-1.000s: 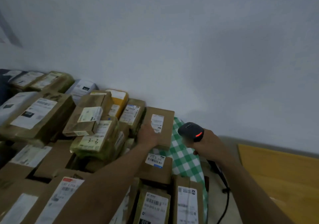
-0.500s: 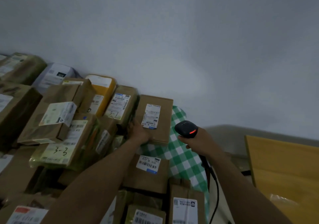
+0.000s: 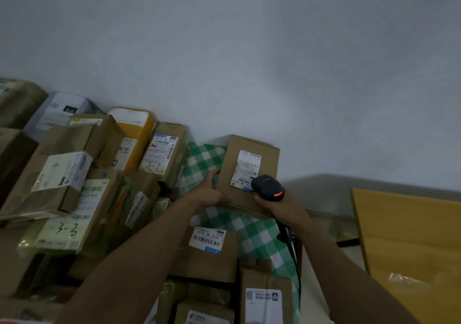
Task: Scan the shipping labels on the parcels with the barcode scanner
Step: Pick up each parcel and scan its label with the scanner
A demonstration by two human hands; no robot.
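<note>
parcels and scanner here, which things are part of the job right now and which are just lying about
In use: barcode scanner in right hand; brown box steadied by left hand; its shipping label.

Lying about: green checked cloth; yellow board; yellow mailer.

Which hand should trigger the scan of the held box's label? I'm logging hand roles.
The right hand. It grips the barcode scanner, whose head sits at the lower edge of the shipping label. The left hand is busy holding the cardboard box at its left edge.

Two hands [image 3: 208, 194], one scanner [image 3: 268, 187], over a dozen parcels [image 3: 247, 174].
</note>
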